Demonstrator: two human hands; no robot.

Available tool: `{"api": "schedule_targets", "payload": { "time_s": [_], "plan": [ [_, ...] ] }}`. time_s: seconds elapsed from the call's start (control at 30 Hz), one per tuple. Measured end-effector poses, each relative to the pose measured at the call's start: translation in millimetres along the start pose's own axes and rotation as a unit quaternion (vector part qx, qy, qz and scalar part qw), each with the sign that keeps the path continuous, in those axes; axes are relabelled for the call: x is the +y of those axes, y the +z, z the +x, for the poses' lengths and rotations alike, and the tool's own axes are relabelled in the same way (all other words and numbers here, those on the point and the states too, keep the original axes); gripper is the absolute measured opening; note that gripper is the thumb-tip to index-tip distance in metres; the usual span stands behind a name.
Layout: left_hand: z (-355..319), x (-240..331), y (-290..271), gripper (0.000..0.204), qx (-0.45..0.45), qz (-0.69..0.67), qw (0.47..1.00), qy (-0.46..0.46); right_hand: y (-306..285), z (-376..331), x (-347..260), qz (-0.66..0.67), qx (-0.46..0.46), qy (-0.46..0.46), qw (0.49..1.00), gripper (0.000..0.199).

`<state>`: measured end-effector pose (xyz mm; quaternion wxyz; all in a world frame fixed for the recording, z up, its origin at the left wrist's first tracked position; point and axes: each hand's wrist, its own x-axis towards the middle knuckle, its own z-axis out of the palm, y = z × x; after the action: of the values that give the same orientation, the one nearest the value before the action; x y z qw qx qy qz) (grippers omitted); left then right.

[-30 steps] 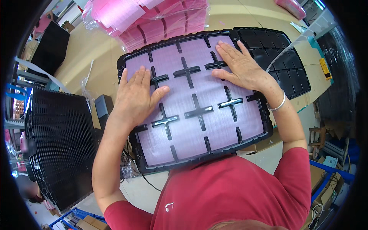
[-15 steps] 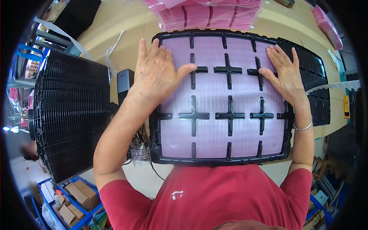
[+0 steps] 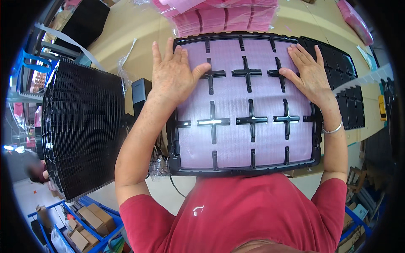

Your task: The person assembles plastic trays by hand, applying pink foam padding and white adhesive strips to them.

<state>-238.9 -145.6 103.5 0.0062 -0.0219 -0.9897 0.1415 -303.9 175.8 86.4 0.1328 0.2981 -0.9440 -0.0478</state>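
Pale pink foam sheeting (image 3: 230, 145) filled the black plastic tray (image 3: 249, 172), which sat at the middle of the view, its near edge close to the person's red shirt (image 3: 249, 206). 6 black crosses (image 3: 247, 73) showed against the foam, in 2 rows of 3. The left hand (image 3: 173, 76) was spread over the tray's upper left part, fingers stretched out and slightly parted, thumb out wide at a cross; it gripped nothing. The right hand (image 3: 310, 76) was opened out over the upper right part, little finger held away from the others, thumb by another cross, and it too had hold of nothing. How hard either hand pressed, I could not tell. A silver bracelet (image 3: 333, 128) circled the right wrist.

Just beyond the tray stood a stack of pink foam (image 3: 228, 20) in clear plastic. Another black tray (image 3: 331, 57) lay to the right, partly covered, and a tall stack of black trays (image 3: 84, 130) rose at the left. A yellow tool (image 3: 382, 107) lay far right.
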Motion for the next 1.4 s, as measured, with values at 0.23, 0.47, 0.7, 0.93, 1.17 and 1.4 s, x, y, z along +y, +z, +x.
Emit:
{"api": "schedule_targets", "payload": {
  "time_s": [0.23, 0.47, 0.7, 0.93, 1.17, 1.4],
  "plan": [
    [-7, -11, 6, 0.066, 0.054, -0.142, 0.988, 0.033, -8, -5, 6, 0.105, -0.030, 0.033, 0.993, 0.073],
    [-5, -9, -6, 0.070, -0.045, -0.090, 0.995, 0.003, -1, -9, 13, 0.018, -0.061, 0.038, 0.997, 0.075],
    [-15, -26, 6, 0.067, -0.013, -0.168, 0.986, 0.007, -10, -34, 53, 0.220, 0.075, 0.093, 0.968, 0.068],
    [-4, -18, 19, 0.065, -0.012, -0.249, 0.968, 0.029, 1, -25, 42, 0.261, 0.004, 0.058, 0.964, 0.067],
    [-10, -7, 6, 0.067, -0.050, -0.126, 0.991, 0.016, -8, 5, 6, -0.046, -0.045, 0.011, 0.998, 0.070],
    [-13, -13, 22, 0.068, 0.059, -0.100, 0.993, 0.015, 25, 1, 5, 0.006, 0.073, -0.007, 0.997, 0.066]
  ]
}}
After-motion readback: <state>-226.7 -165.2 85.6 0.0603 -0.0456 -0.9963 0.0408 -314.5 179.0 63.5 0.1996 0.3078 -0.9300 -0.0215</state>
